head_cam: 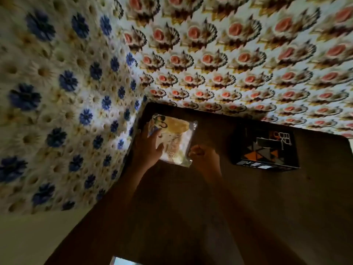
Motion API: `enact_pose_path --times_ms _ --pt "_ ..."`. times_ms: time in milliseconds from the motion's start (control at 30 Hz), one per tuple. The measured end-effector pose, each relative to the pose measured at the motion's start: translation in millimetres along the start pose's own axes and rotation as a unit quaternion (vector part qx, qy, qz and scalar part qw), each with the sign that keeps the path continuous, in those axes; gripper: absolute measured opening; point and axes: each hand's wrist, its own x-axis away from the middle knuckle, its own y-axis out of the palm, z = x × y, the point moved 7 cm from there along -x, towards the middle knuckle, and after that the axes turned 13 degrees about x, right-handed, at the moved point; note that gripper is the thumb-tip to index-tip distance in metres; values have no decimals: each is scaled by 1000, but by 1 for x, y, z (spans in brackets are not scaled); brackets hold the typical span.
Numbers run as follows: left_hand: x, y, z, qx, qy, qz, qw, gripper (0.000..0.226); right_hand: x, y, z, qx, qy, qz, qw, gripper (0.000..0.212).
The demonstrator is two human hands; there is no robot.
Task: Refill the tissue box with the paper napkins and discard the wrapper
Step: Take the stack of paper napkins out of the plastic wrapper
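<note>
A pack of paper napkins [176, 138] in a clear printed wrapper lies on the dark table [191, 207] near the far left corner. My left hand [148, 148] rests flat on the pack's left side with fingers spread over it. My right hand [205, 159] is at the pack's near right corner, fingers curled at the wrapper's edge; the image is too dark to tell whether they pinch it. A dark tissue box [264, 150] with orange, grey and white triangles stands on the table to the right of the pack, apart from both hands.
Flower-patterned walls [229, 54] close the table in at the back and on the left. A pale bright object [122, 261] shows at the bottom edge of the table. The table's right edge lies just past the box.
</note>
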Motion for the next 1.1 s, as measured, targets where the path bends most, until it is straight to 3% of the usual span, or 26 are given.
enact_pose_path --times_ms 67,200,300,500,667,800,900,1100 --pt "-17 3 -15 12 -35 -1 999 68 -20 16 1 -9 25 -10 1000 22" --pt "-27 28 -32 53 2 -52 997 69 -43 37 -1 13 25 -9 1000 33" --pt "-7 30 -31 39 7 -27 999 67 -43 47 4 7 31 -4 999 47" --pt "64 44 -32 26 -15 -29 999 67 13 55 29 6 56 -21 998 51" --pt "119 48 -18 -47 -36 -26 998 68 60 53 62 6 79 -45 996 57" --pt "125 61 6 -22 84 -59 994 63 57 39 52 156 -41 18 987 55" --pt "118 73 8 -26 81 -105 991 67 42 31 32 300 -161 33 940 51" --pt "112 69 4 -17 59 -126 990 84 15 36 34 315 -156 -101 931 45"
